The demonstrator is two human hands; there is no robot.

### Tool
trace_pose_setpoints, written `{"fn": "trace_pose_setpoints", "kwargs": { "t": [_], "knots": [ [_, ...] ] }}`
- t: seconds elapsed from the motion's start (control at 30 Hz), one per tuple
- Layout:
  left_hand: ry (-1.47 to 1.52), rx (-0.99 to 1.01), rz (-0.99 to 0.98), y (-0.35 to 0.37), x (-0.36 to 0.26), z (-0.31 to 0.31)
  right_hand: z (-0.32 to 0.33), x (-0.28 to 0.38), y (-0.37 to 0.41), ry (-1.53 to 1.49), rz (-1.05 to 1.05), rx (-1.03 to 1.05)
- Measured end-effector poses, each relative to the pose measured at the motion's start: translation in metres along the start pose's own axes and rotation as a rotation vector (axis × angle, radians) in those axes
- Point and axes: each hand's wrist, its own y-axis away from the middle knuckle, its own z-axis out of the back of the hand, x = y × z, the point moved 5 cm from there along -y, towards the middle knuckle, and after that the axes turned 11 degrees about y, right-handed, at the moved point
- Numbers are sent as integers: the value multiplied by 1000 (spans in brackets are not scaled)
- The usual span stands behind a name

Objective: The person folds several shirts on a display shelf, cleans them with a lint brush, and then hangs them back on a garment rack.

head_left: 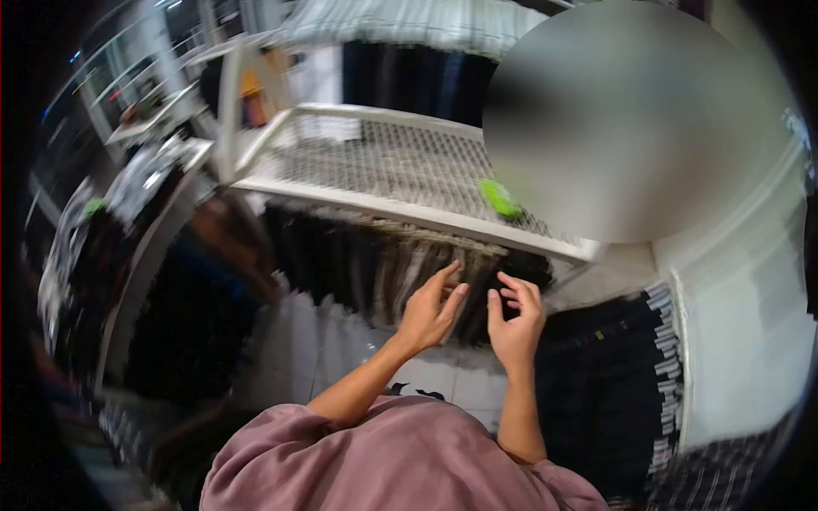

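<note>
My left hand [432,308] is raised in front of me, with its fingers and thumb apart and nothing in it. A short way to its right, my right hand [518,317] is also open and holds nothing, its fingers slightly curled. Behind both hands hangs a row of dark and brownish garments [400,271], below the front rail of a white mesh shelf [366,166]. The fingertips overlap these garments in this view.
A bright green item [499,198] lies on the mesh. To the right hang black garments [596,366] with pale tags along one edge. Plastic-wrapped items [141,192] sit on a left rack. White tiles [294,341] cover the floor. A large round blur hides the upper right.
</note>
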Motion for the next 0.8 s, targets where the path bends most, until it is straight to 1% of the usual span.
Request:
{"fn": "trace_pose_setpoints", "kwargs": {
  "t": [0.07,0.1,0.17,0.2,0.23,0.3,0.33,0.4,0.43,0.5,0.57,0.63,0.67,0.7,0.77,0.8],
  "knots": [
    [-58,-147,16,20,-6,11,-10,2,-4,-85,45,170],
    [-42,-232,10,6,12,86,-82,44,-18,-118,109,229],
    [-65,-363,59,13,17,132,-133,68,-23,-227,157,359],
    [-134,-453,33,17,16,161,-160,86,-28,-274,202,384],
    [-139,-512,49,26,19,178,-180,99,-28,-295,239,454],
    [-221,-694,57,50,24,220,-224,132,-24,-354,310,578],
    [-188,-764,68,60,24,241,-246,151,-24,-405,372,608],
    [-273,-864,89,81,20,284,-294,187,-19,-487,463,681],
    [-331,-897,112,89,12,310,-317,210,-14,-528,483,703],
    [-456,-959,-1,96,4,361,-361,251,-11,-573,577,733],
    [-567,-983,28,91,-18,410,-404,295,-13,-600,676,729],
    [-760,-959,15,80,-29,468,-437,347,-20,-525,834,692],
    [-834,-958,28,74,-40,498,-458,373,-22,-532,867,682],
    [-931,-967,-10,70,-45,528,-479,397,-24,-538,899,673],
    [-1131,-971,-45,60,-50,584,-516,443,-29,-560,1028,598],
    [-1186,-960,-25,55,-49,615,-531,466,-32,-500,1068,609]
  ]
}}
